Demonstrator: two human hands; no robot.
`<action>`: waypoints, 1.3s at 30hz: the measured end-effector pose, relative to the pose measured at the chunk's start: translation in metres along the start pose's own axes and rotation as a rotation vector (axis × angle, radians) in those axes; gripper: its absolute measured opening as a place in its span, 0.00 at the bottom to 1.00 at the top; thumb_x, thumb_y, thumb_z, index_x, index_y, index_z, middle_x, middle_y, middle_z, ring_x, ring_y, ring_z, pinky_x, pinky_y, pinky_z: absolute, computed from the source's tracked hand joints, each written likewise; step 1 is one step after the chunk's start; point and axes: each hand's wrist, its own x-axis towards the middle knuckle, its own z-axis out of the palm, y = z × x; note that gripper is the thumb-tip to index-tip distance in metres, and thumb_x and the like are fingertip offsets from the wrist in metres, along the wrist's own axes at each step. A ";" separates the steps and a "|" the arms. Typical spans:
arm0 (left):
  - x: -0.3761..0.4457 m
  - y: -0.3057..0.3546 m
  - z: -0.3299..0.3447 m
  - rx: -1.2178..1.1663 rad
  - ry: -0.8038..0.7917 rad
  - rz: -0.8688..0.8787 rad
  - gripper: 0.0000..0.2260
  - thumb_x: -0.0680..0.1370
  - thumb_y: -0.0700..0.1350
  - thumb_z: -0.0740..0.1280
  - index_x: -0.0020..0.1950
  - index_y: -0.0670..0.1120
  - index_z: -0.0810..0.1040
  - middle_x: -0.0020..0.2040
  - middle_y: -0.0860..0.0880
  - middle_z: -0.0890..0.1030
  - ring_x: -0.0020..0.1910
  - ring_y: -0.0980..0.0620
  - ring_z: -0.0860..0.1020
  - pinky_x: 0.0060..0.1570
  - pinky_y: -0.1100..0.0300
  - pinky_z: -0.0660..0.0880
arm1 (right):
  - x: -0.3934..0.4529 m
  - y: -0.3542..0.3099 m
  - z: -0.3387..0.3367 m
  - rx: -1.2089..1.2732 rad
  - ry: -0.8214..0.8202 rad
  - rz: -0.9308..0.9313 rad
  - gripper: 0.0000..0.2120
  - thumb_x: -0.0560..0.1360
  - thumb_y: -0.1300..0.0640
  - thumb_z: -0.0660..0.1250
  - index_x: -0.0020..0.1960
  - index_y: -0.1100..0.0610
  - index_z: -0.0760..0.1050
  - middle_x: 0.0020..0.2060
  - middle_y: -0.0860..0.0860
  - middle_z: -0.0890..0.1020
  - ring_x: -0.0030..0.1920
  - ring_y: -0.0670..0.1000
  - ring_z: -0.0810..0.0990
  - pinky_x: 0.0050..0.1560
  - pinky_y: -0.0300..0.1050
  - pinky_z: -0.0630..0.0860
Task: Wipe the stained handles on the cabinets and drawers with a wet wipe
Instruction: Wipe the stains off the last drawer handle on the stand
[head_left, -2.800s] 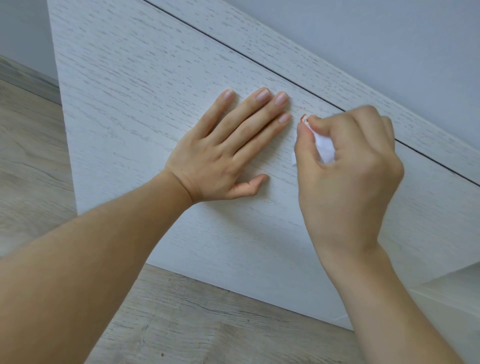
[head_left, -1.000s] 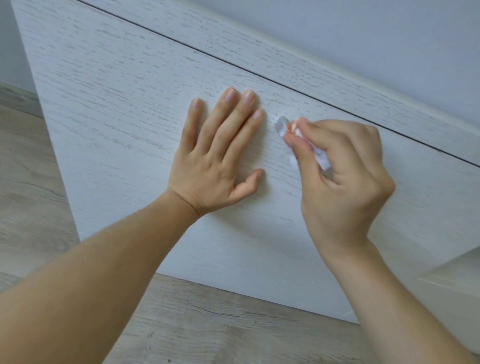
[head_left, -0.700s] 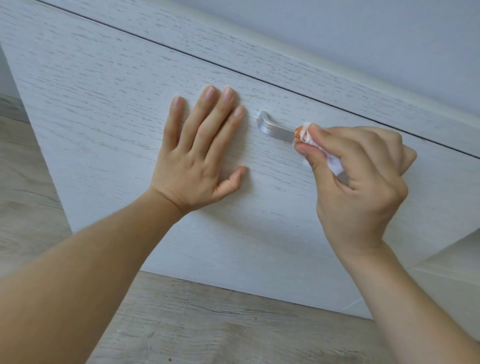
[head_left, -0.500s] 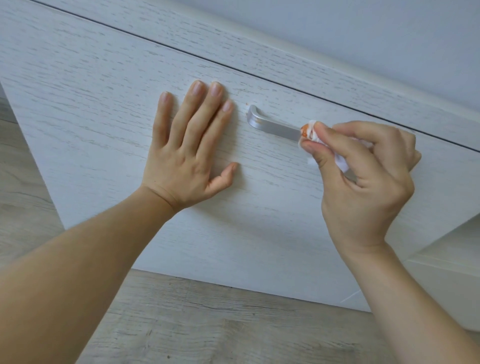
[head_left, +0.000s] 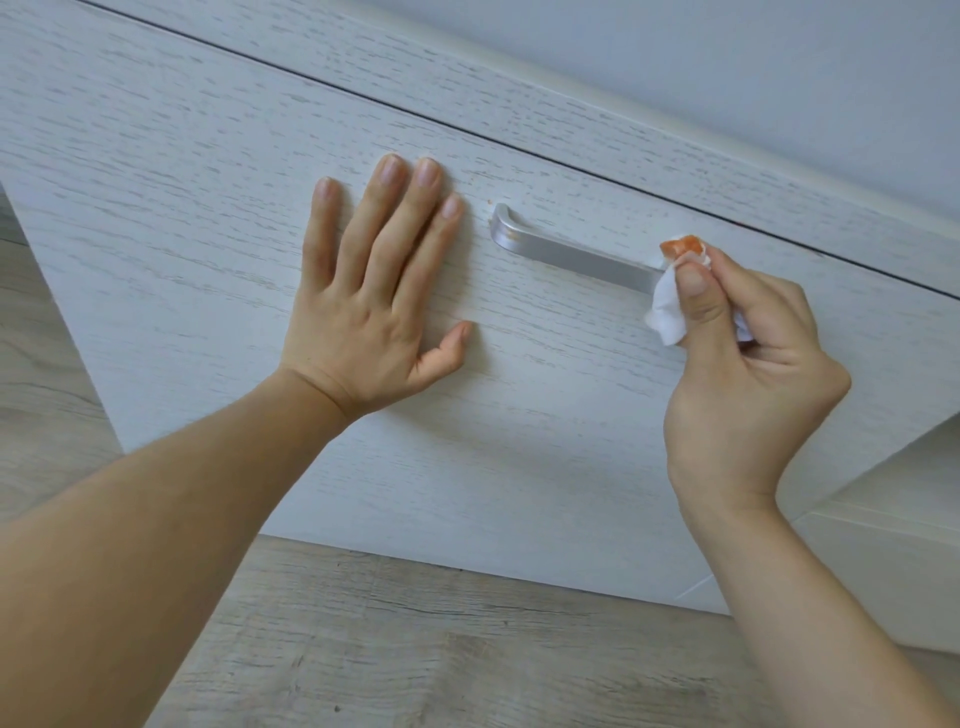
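Silver bar handle (head_left: 571, 254) sits on the white wood-grain drawer front (head_left: 208, 218), running from about 10 o'clock down to 4 o'clock across frame centre-right. Its left end curves into the panel; its right end is hidden behind the wipe. Faint orange speck on the handle near the left bend, another tiny orange dot on the panel just at 11 o'clock of that bend.

Wet wipe (head_left: 667, 306), white, crumpled, pressed against the handle's right end. Its top tip at 12 o'clock is stained orange.

Right hand (head_left: 748, 374) pinches the wipe, thumb on the front of it, other fingers curled round behind; thumb and fingers clamped together on the wipe. Forearm exits at 5 o'clock.

Left hand (head_left: 374, 301) lies flat on the drawer front at 9 o'clock of the handle, fingers straight and close together pointing to 12, thumb spread toward 3. It holds nothing, palm pressing the panel, fingertips near the handle's left end but not touching. Forearm exits at 7 o'clock.

A dark seam (head_left: 467, 135) runs above the handle, with another white panel (head_left: 519, 88) over it. Pale blue-grey wall (head_left: 727, 62) at 1 o'clock. Grey wood-look floor (head_left: 415, 649) at 6 o'clock.
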 end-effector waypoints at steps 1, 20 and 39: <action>0.000 0.000 0.000 -0.001 -0.002 0.002 0.33 0.77 0.58 0.57 0.74 0.37 0.58 0.72 0.39 0.59 0.72 0.38 0.56 0.73 0.44 0.46 | 0.001 0.000 0.000 0.017 0.004 0.045 0.09 0.77 0.58 0.68 0.54 0.60 0.81 0.42 0.56 0.82 0.47 0.41 0.79 0.50 0.42 0.77; -0.001 0.000 -0.001 -0.037 -0.022 -0.009 0.32 0.78 0.58 0.57 0.74 0.38 0.58 0.73 0.41 0.59 0.73 0.41 0.55 0.74 0.45 0.45 | -0.001 -0.034 0.053 -0.337 -0.157 -0.625 0.03 0.74 0.64 0.71 0.43 0.64 0.82 0.34 0.57 0.80 0.37 0.57 0.75 0.41 0.46 0.73; 0.084 -0.010 -0.135 -0.087 -1.037 0.060 0.28 0.79 0.55 0.58 0.76 0.43 0.60 0.75 0.41 0.61 0.73 0.43 0.63 0.71 0.45 0.60 | 0.061 -0.100 0.009 -0.433 -0.719 0.083 0.04 0.75 0.59 0.71 0.48 0.60 0.82 0.43 0.55 0.79 0.39 0.56 0.80 0.36 0.47 0.75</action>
